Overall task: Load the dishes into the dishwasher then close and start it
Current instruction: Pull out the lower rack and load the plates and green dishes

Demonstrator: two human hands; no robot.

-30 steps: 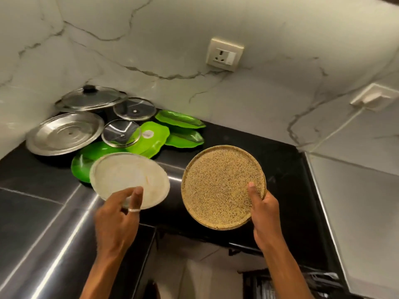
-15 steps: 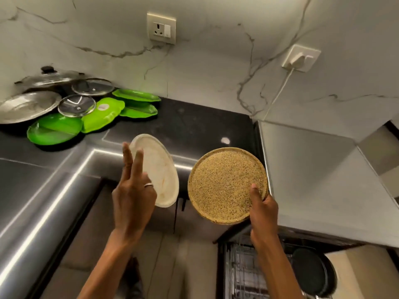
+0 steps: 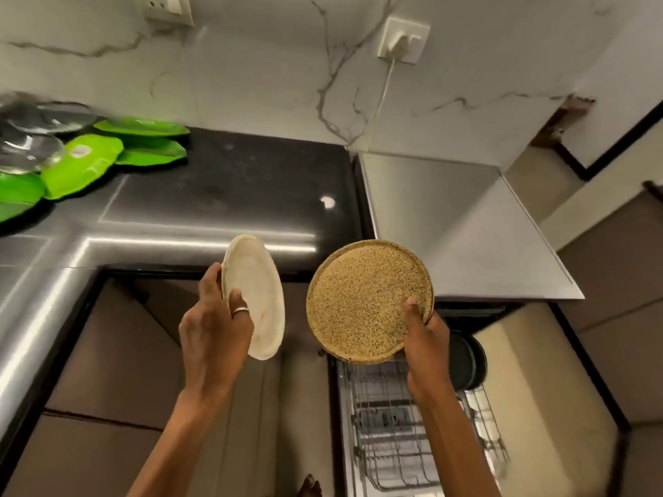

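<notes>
**Fingers (image 3: pixel 238 304) pinch a plate in each hand above an open dishwasher rack (image 3: pixel 391 443)**

The fingers of the left hand (image 3: pixel 215 338) pinch a white plate (image 3: pixel 260 299) by its lower left rim. One finger, wearing a ring (image 3: pixel 240 310), lies on the plate's face, and another curls behind the rim. The plate stands almost on edge, tilted, with its top just in front of the front edge of the desk (image 3: pixel 215 195).

The right hand (image 3: pixel 427 349) grips a speckled tan plate (image 3: pixel 358 299). Its thumb is pressed on the plate's face near the lower right rim, and the other fingers are hidden underneath. This plate faces the camera. The two plates are near each other but do not touch.

Below the tan plate is the pulled-out wire dishwasher rack. A dark round dish (image 3: pixel 466 360) stands at its far right, just behind the right hand. A flat steel top (image 3: pixel 448 217) sits above the rack and butts against the right edge of the dark, glossy desk.

At the desk's far left corner lie several overlapping green plates (image 3: pixel 82 166), with blurred glass lids (image 3: pixel 30 152) beside and partly over them.

Behind them rises a veined marble wall (image 3: pixel 269 73). A socket (image 3: pixel 403 39) on it holds a white plug, and its cord runs down to the desk's far right corner.
</notes>
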